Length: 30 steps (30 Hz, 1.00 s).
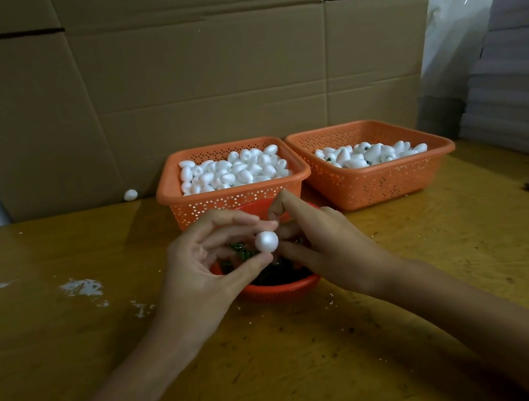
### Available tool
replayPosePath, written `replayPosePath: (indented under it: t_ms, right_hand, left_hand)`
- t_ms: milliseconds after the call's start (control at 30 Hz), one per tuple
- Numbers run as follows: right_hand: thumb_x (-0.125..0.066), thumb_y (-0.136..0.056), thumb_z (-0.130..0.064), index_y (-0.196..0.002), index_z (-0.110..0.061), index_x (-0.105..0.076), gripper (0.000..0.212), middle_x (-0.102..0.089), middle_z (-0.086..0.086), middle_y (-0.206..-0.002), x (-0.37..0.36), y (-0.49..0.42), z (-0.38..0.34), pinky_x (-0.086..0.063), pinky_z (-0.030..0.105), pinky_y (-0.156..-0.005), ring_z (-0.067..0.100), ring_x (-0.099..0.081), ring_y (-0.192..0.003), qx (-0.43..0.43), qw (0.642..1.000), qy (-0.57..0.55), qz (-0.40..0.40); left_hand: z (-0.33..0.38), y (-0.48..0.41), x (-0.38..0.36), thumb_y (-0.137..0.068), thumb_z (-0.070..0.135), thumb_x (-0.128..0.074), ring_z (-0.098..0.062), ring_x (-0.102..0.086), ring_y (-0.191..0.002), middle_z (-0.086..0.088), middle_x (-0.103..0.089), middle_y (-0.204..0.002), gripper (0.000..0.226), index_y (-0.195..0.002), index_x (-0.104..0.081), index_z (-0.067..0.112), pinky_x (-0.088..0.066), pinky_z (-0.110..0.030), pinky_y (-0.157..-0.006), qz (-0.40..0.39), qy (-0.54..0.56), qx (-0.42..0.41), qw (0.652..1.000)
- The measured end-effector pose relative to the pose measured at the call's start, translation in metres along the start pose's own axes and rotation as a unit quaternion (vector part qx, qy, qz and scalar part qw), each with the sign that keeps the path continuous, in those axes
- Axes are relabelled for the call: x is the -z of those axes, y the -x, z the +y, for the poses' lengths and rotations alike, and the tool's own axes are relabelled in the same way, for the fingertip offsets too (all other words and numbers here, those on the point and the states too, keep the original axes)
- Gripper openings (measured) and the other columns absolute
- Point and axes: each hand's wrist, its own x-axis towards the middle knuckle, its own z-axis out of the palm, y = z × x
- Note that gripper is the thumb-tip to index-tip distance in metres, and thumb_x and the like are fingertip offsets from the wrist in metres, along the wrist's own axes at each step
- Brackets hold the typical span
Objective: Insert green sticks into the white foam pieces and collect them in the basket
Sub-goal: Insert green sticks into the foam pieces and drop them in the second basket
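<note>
Insertion step: left hand pinches foam piece; right hand curled just beside it, contents unclear; next needs a centred push.

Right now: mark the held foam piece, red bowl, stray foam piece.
held foam piece [266, 242], head view, rounded front.
red bowl [281, 290], head view, near rim.
stray foam piece [130, 194], head view, its middle.
</note>
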Motion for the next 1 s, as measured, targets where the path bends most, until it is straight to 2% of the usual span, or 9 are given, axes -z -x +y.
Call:
replayPosePath:
  t_ms: [167, 267, 400, 467, 567, 667, 800, 900, 1000]
  right_hand:
    - [-0.066, -0.101, -0.009, -0.11, -0.013, -0.043, 0.025, -0.079, -0.005, -0.093, 0.0, -0.001, -0.001, -0.051, 0.022, -0.069, -0.002, -0.071, -0.087, 0.019, 0.998, -0.022, -0.048]
    - [-0.066, -0.101, -0.011, -0.109, -0.013, -0.043, 0.024, -0.079, -0.006, -0.094, 0.0, -0.001, 0.0, -0.052, 0.025, -0.069, -0.001, -0.072, -0.087, 0.025, 0.998, -0.026, -0.058]
    - [-0.066, -0.102, -0.01, -0.108, -0.01, -0.043, 0.024, -0.079, -0.004, -0.092, 0.001, 0.001, -0.001, -0.052, 0.025, -0.07, 0.003, -0.073, -0.086, 0.019, 0.997, -0.049, -0.059]
    - [-0.066, -0.102, -0.01, -0.107, -0.01, -0.042, 0.024, -0.079, -0.006, -0.091, 0.002, 0.001, -0.002, -0.054, 0.031, -0.071, 0.01, -0.074, -0.084, 0.007, 0.996, -0.076, -0.052]
    - [-0.064, -0.102, -0.007, -0.108, -0.007, -0.041, 0.023, -0.081, -0.007, -0.101, 0.004, 0.0, -0.003, -0.056, 0.028, -0.073, 0.017, -0.077, -0.085, -0.014, 0.99, -0.132, -0.047]
    - [-0.063, -0.102, -0.004, -0.108, -0.005, -0.042, 0.022, -0.081, -0.002, -0.103, 0.006, 0.0, -0.003, -0.056, 0.025, -0.073, 0.019, -0.077, -0.086, -0.022, 0.985, -0.162, -0.048]
    - [-0.063, -0.102, -0.003, -0.108, -0.006, -0.045, 0.02, -0.081, -0.001, -0.104, 0.006, 0.0, -0.001, -0.057, 0.024, -0.075, 0.016, -0.078, -0.087, -0.017, 0.985, -0.165, -0.05]
    - [-0.064, -0.101, -0.003, -0.108, -0.007, -0.046, 0.02, -0.081, -0.002, -0.104, 0.006, 0.0, -0.001, -0.059, 0.027, -0.075, 0.015, -0.077, -0.087, -0.015, 0.986, -0.157, -0.049]
    - [-0.067, -0.1, -0.007, -0.109, -0.007, -0.045, 0.024, -0.08, -0.01, -0.098, 0.006, 0.0, 0.0, -0.056, 0.033, -0.07, 0.013, -0.075, -0.084, -0.004, 0.994, -0.098, -0.044]
  left_hand:
    - [-0.001, 0.005, -0.005, -0.076, 0.024, -0.09, -0.025, -0.074, -0.09, -0.001, -0.076, -0.102, 0.031, -0.102, -0.072, 0.021, -0.061, -0.034, -0.073, 0.041, -0.048, -0.019, 0.998]
    - [-0.002, 0.006, -0.007, -0.073, 0.031, -0.091, -0.027, -0.073, -0.084, -0.003, -0.074, -0.096, 0.033, -0.098, -0.071, 0.023, -0.061, -0.033, -0.07, 0.056, -0.05, -0.005, 0.997]
    - [-0.002, 0.006, -0.005, -0.074, 0.03, -0.092, -0.026, -0.075, -0.084, -0.003, -0.076, -0.096, 0.033, -0.098, -0.071, 0.025, -0.062, -0.033, -0.071, 0.062, -0.029, 0.0, 0.998]
    - [-0.003, 0.004, -0.003, -0.075, 0.027, -0.091, -0.026, -0.076, -0.089, -0.004, -0.077, -0.101, 0.033, -0.101, -0.071, 0.024, -0.063, -0.031, -0.074, 0.07, 0.007, 0.013, 0.997]
    - [-0.002, 0.001, 0.001, -0.076, 0.017, -0.091, -0.023, -0.077, -0.098, -0.004, -0.078, -0.111, 0.043, -0.113, -0.071, 0.022, -0.061, -0.025, -0.079, 0.082, 0.058, 0.048, 0.994]
    - [-0.003, 0.0, 0.004, -0.079, 0.009, -0.084, -0.024, -0.077, -0.102, -0.006, -0.078, -0.113, 0.035, -0.112, -0.072, 0.015, -0.062, -0.028, -0.081, 0.065, 0.059, 0.044, 0.995]
    - [-0.004, -0.001, 0.006, -0.08, 0.003, -0.081, -0.025, -0.077, -0.102, -0.009, -0.077, -0.113, 0.026, -0.104, -0.075, 0.01, -0.062, -0.028, -0.08, 0.054, 0.059, 0.033, 0.996]
    - [-0.004, -0.002, 0.006, -0.079, 0.004, -0.083, -0.026, -0.077, -0.101, -0.01, -0.076, -0.113, 0.028, -0.105, -0.076, 0.012, -0.062, -0.027, -0.08, 0.049, 0.053, 0.027, 0.997]
    - [-0.003, -0.001, 0.004, -0.079, 0.004, -0.084, -0.024, -0.079, -0.096, -0.008, -0.079, -0.108, 0.037, -0.112, -0.076, 0.017, -0.062, -0.026, -0.08, 0.034, 0.048, 0.02, 0.998]
